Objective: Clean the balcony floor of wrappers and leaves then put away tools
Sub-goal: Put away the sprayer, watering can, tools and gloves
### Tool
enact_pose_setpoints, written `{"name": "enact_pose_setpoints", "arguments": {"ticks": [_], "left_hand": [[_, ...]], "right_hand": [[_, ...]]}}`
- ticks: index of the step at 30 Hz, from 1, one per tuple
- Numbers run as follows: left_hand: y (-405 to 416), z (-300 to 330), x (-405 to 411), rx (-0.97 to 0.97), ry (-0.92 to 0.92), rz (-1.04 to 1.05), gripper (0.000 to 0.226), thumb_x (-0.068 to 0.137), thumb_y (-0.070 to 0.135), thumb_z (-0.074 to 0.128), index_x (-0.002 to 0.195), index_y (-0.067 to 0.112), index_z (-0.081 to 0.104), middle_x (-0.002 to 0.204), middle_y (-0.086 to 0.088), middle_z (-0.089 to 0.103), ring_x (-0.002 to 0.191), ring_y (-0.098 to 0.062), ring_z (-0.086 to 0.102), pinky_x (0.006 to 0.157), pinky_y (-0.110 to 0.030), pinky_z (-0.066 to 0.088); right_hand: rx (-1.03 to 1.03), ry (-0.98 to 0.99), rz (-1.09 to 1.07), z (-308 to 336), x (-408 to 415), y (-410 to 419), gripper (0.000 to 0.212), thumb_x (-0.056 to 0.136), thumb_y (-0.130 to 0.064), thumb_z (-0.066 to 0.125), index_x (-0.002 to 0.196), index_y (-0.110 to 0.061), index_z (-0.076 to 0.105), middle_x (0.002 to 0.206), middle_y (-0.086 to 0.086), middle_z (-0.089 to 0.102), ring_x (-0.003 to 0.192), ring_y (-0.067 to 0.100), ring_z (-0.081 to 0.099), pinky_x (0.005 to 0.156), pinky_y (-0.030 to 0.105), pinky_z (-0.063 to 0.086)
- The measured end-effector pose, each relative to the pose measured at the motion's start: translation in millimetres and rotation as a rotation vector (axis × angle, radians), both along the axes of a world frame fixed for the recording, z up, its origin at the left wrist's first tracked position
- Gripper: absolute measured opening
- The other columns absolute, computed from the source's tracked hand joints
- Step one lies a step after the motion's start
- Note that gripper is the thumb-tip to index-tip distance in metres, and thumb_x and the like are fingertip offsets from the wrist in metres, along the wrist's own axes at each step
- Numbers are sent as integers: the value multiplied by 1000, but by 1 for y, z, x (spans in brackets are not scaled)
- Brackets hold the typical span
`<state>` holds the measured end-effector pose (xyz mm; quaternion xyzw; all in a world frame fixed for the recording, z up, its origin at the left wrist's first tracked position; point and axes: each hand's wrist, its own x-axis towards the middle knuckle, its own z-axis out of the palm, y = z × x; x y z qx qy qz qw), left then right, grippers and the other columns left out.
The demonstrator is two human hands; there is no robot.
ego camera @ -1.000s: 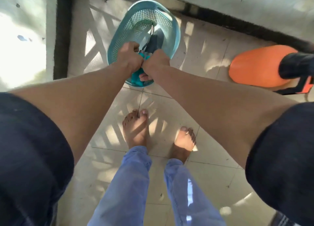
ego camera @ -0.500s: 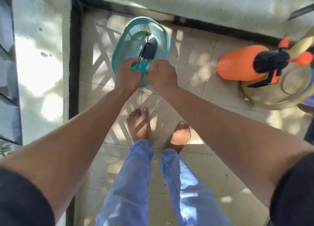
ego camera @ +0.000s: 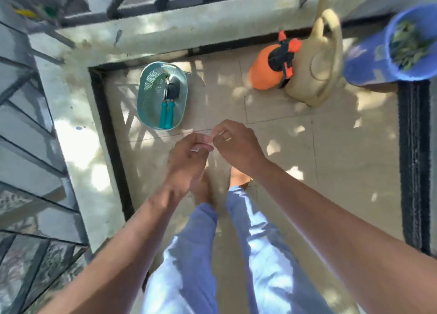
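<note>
A teal plastic basket [ego camera: 151, 89] sits on the tiled floor in the balcony's far left corner. Inside it lie two garden tools [ego camera: 169, 101] with teal handles and dark heads. My left hand [ego camera: 189, 157] and my right hand [ego camera: 236, 143] hover together in front of me, well short of the basket, fingertips touching each other. Both have loosely curled fingers and I see nothing held in them. The hands are blurred by motion.
An orange spray bottle [ego camera: 264, 70] with a black pump leans against a beige watering can [ego camera: 314, 72] at the far wall. A blue bin [ego camera: 369, 63] holding leaves stands far right. A dark mat [ego camera: 413, 167] runs along the right edge. A low wall [ego camera: 78, 129] and railing bound the left.
Both hands let go of the teal-handled tools, which now lie in the basket. My hands drew back toward me and my view rose, showing more of the balcony.
</note>
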<state>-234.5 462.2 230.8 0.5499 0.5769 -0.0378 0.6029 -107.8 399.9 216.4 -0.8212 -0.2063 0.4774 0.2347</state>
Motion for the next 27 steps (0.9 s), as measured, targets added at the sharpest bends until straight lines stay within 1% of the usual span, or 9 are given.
{"name": "enact_pose_setpoints", "arguments": {"ticks": [4,6,8,11,14,16,19,23,27], "left_hand": [[-34,20,3,35,-17,-173,30,82,17,51,99,29,72,91,13,77,90,-11,70,86,-31,56],[-49,22,4,62,-16,-244,31,91,6,52,100,28,72,91,10,77,89,-11,70,85,-30,56],[-65,22,7,61,-21,-348,28,92,7,54,100,27,72,93,7,77,89,-13,71,89,-34,58],[-95,35,9,80,-34,-496,24,83,29,56,100,31,73,95,8,77,90,-13,72,92,-36,58],[-139,56,14,81,-46,-679,21,91,27,58,105,33,72,96,12,77,90,-7,71,83,-23,57],[-161,65,18,89,-41,-749,21,94,23,58,105,37,71,96,15,76,88,-5,71,79,-20,55],[-216,74,25,95,-113,-938,24,93,20,57,105,34,72,95,14,76,87,-8,70,84,-29,56],[-299,71,22,112,-158,-1144,37,76,42,48,102,36,72,93,16,76,83,-15,72,87,-38,58],[-388,60,4,124,-164,-1372,29,84,29,52,103,37,73,92,17,77,81,-13,72,85,-41,59]], "right_hand": [[81,-99,-211,8,4,-58,26,82,-40,58,102,-26,69,86,-7,73,82,17,70,81,39,57],[122,-158,-339,12,4,-88,22,87,-34,62,106,-24,68,86,-7,72,77,18,70,80,40,58],[118,-215,-463,24,2,-119,24,88,-29,62,109,-22,68,89,-8,72,78,17,70,80,34,56],[70,-246,-615,50,-9,-171,18,92,-23,62,109,-21,68,82,-16,68,73,1,64,75,23,48],[74,-237,-764,78,-27,-229,14,94,-24,63,107,-23,69,80,-20,65,71,-10,61,69,14,46],[77,-209,-820,87,-40,-256,14,95,-26,63,108,-24,69,82,-19,66,71,-13,60,68,12,45],[87,-251,-1007,93,-62,-318,12,95,-26,64,106,-26,69,86,-17,68,74,-6,63,73,21,50],[88,-321,-1213,80,-107,-403,12,94,-22,66,106,-20,70,94,-10,73,85,9,69,81,30,55],[63,-335,-1390,73,-160,-496,14,94,-23,65,107,-20,69,98,-7,73,87,5,67,83,34,57]]}}
